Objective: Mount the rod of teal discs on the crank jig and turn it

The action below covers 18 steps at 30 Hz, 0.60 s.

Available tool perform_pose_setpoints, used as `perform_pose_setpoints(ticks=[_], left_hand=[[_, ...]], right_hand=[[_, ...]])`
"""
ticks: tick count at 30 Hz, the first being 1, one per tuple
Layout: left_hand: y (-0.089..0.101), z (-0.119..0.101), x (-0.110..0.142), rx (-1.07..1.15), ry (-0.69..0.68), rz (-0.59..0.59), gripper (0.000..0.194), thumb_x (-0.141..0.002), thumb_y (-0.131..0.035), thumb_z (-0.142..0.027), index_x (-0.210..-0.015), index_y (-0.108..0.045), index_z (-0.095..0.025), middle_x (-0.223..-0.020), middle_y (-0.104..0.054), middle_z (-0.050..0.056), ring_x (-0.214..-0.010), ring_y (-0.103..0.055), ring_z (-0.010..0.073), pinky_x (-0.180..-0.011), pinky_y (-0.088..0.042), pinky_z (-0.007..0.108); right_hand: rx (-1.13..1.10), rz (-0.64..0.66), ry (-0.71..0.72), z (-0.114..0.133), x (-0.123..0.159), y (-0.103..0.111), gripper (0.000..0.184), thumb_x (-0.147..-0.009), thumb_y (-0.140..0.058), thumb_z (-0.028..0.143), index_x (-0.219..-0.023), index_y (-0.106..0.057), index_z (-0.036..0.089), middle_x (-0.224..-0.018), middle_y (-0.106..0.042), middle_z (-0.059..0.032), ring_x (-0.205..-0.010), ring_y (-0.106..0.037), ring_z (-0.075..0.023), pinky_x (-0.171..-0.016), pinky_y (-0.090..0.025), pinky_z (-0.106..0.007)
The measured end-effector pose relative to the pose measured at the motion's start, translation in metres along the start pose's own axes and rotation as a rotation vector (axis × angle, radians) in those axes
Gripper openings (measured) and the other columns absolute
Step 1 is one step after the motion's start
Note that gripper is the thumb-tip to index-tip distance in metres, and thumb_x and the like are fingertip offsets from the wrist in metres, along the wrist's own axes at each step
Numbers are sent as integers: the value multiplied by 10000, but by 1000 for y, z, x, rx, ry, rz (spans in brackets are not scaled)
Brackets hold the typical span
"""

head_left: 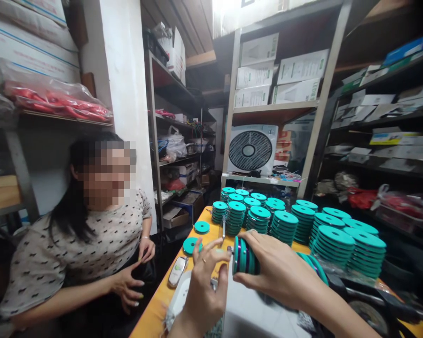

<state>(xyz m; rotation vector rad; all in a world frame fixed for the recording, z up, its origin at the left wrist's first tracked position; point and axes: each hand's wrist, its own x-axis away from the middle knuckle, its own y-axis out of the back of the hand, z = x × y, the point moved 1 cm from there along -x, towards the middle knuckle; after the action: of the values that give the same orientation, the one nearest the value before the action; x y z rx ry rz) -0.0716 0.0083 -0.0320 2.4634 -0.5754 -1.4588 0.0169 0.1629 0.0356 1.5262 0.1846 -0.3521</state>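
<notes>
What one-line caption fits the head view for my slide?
Right hand grips a sideways stack of teal discs beside the left hand, teal disc stacks behind, a seated person alongside.

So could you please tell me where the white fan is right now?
The fan sits on a metal shelf at centre background, below stacked white boxes and behind the teal disc stacks.

I am seeing a small stack of green discs [245, 257] turned on its side, edges facing up. It is sitting between my fingers, just above the yellow table, near many more green stacks.
</notes>
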Motion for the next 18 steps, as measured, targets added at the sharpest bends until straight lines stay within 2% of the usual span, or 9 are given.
perform_pose_setpoints(ticks=[2, 5, 6, 9, 10, 13, 14, 16, 18], left_hand=[[3, 1, 0, -124, -46, -17, 218, -882, -420, -107, -1021, -457, -270, -1108, -588, -16, -1205, -461, 125, -1143, -121, 427], [6, -1, -3, -201, -23, 66, 330, -881, -411, -120, -1168, -407, -282, -1282, -518, -4, -1350, -298, 142, -1153, -86, 411], [6, -2, -5, -217, -22, 77, 329, -883, -407, -122, -1171, -410, -280, -1292, -519, -4, -1360, -286, 141, -1154, -72, 407], [9, -5, -9, -187, -51, -22, 177, -879, -428, -131, -1001, -478, -248, -1056, -612, 4, -1160, -499, 133, -1136, -110, 413], [9, -5, -10, -173, -44, -38, 155, -882, -435, -145, -992, -484, -243, -1035, -614, 12, -1140, -511, 139, -1129, -127, 419], [10, -7, -13, -171, 4, 61, 225, -902, -415, -178, -1101, -492, -248, -1214, -571, 39, -1293, -393, 159, -1132, -91, 429], [9, -8, -13, -152, 5, 77, 217, -901, -412, -172, -1075, -511, -254, -1179, -593, 25, -1291, -396, 156, -1134, -75, 431], [9, -9, -15, -68, 9, 44, 162, -891, -419, -160, -935, -546, -250, -936, -644, -14, -1151, -502, 146, -1130, -71, 434], [5, -8, -19, 33, 97, -17, 133, -903, -417, -194, -915, -542, -239, -849, -621, -10, -1026, -536, 157, -1099, -157, 445]], right_hand=[[1, 2, 0, 0, 0, 1, 554, -764, -610, 513, -1209, -520, 195, -1274, -490, -73, -1137, -479, -264, -945, -435, -444], [-1, 9, -4, 1, 0, 2, 559, -766, -605, 525, -1206, -523, 190, -1272, -489, -74, -1124, -484, -262, -940, -437, -448], [-3, 11, -5, 1, 0, 2, 554, -766, -605, 522, -1202, -527, 187, -1268, -490, -75, -1120, -485, -262, -940, -436, -448], [-14, 16, -16, 2, -2, 2, 555, -760, -612, 501, -1204, -528, 178, -1239, -500, -79, -1096, -494, -262, -931, -437, -455], [-18, 17, -17, 2, -2, 2, 560, -758, -614, 498, -1208, -526, 177, -1222, -507, -78, -1084, -498, -259, -927, -438, -456], [-30, 18, -10, 2, -2, 3, 556, -760, -616, 498, -1207, -527, 179, -1188, -518, -64, -1070, -498, -246, -931, -436, -446], [-33, 16, -8, 2, -1, 4, 558, -761, -618, 499, -1211, -524, 183, -1176, -522, -57, -1071, -496, -241, -935, -435, -441], [-37, 15, -8, 2, 0, 5, 556, -761, -620, 492, -1215, -518, 187, -1150, -529, -47, -1063, -496, -233, -929, -437, -435], [-36, 12, -10, 2, 0, 5, 537, -759, -619, 484, -1197, -524, 187, -1139, -531, -48, -1052, -497, -231, -921, -437, -434]])
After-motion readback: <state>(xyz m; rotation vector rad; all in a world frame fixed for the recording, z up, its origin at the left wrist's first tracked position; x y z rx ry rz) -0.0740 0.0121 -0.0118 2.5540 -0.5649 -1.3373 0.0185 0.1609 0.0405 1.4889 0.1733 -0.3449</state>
